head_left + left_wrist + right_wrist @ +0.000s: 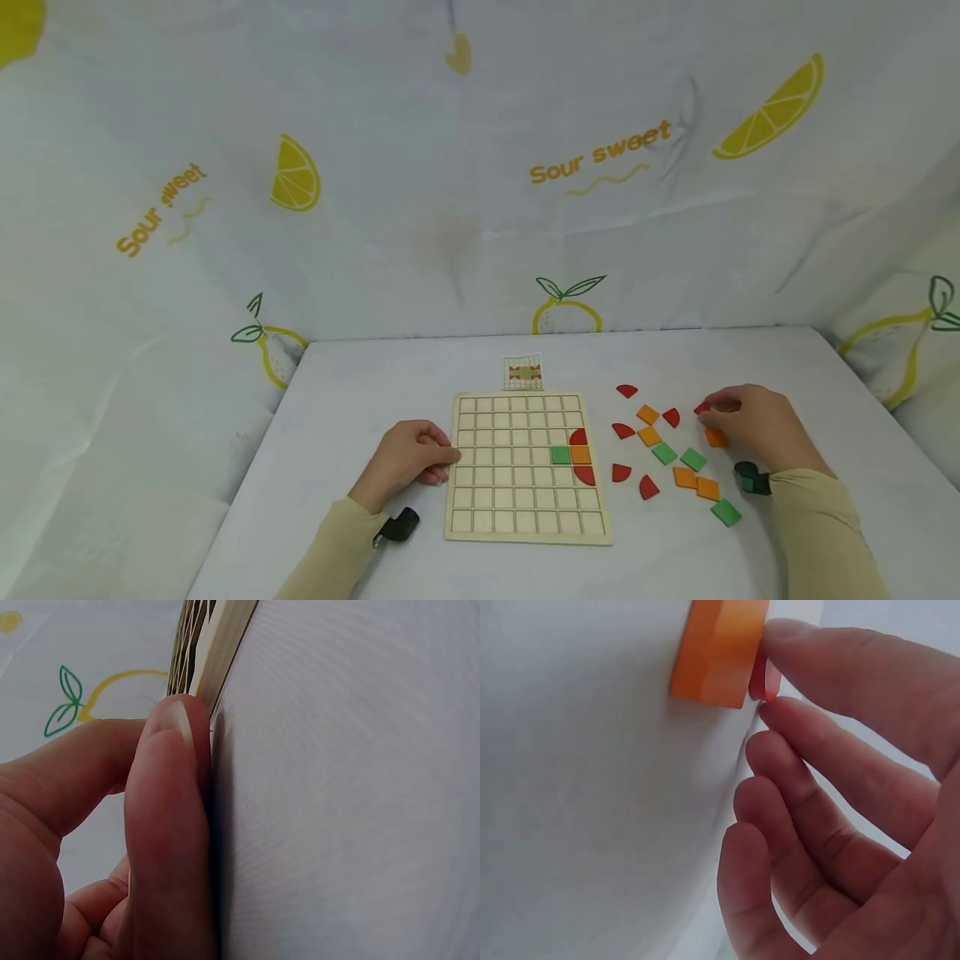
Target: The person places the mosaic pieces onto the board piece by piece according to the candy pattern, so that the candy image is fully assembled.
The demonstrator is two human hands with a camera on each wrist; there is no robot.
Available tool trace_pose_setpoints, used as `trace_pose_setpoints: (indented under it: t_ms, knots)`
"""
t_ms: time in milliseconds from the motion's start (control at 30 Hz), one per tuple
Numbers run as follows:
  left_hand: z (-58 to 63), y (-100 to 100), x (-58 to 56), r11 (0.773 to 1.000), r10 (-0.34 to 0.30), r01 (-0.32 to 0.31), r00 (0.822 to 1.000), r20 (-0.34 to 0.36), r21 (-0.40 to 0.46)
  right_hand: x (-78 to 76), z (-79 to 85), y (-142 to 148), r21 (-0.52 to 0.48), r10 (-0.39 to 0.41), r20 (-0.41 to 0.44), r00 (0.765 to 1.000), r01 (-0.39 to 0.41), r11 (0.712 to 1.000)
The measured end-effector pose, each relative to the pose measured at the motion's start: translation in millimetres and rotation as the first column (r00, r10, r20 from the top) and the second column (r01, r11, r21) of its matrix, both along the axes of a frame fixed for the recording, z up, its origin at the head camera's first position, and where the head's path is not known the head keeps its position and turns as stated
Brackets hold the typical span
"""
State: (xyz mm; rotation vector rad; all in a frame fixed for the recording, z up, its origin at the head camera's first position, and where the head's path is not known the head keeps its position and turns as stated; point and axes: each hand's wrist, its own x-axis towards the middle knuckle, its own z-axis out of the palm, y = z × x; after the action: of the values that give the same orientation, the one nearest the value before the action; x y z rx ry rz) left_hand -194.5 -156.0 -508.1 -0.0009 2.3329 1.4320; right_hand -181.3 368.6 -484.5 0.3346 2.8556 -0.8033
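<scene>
A square wooden grid board [525, 533] lies flat on the table. My left hand [414, 454] grips its left edge, and in the left wrist view the thumb [169, 825] presses against the board's side [225, 645]. On the board's right side sit a green square tile [561, 455], an orange square tile [581, 454] and two red quarter-round pieces [584, 475]. To the right, my right hand [761, 425] pinches a red piece [766, 679] between thumb and index finger. Just beside that piece lies an orange square tile [718, 656].
Between the board and my right hand several red quarter-round pieces [648, 487], orange tiles [685, 477] and green tiles [726, 512] lie scattered. A small pattern card [522, 385] touches or nearly touches the board's far edge. A printed white cloth [420, 250] hangs behind the table.
</scene>
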Motion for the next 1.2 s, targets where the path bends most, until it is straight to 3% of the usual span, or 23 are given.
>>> trace_pose_setpoints:
  t_ms: [633, 1033, 1200]
  knots:
    - [-4.7, -1.7, -2.4, 1.0, 0.007, -0.007, 1.0, -0.007, 0.024, -0.2, 11.1, -16.7, 0.01, 0.076, -0.054, 0.996, -0.076, 0.997]
    - [-5.0, -1.6, -4.7, 1.0, 0.003, -0.003, 1.0, -0.005, 0.025, -8.8, 16.5, -97.9, -0.01, 0.202, -0.092, 0.975, -0.204, 0.979]
    - [-5.5, -3.7, -2.9, 1.0, 0.004, -0.004, 1.0, -0.002, 0.03, -11.0, 18.2, -137.4, 0.004, 0.298, -0.147, 0.943, -0.3, 0.954]
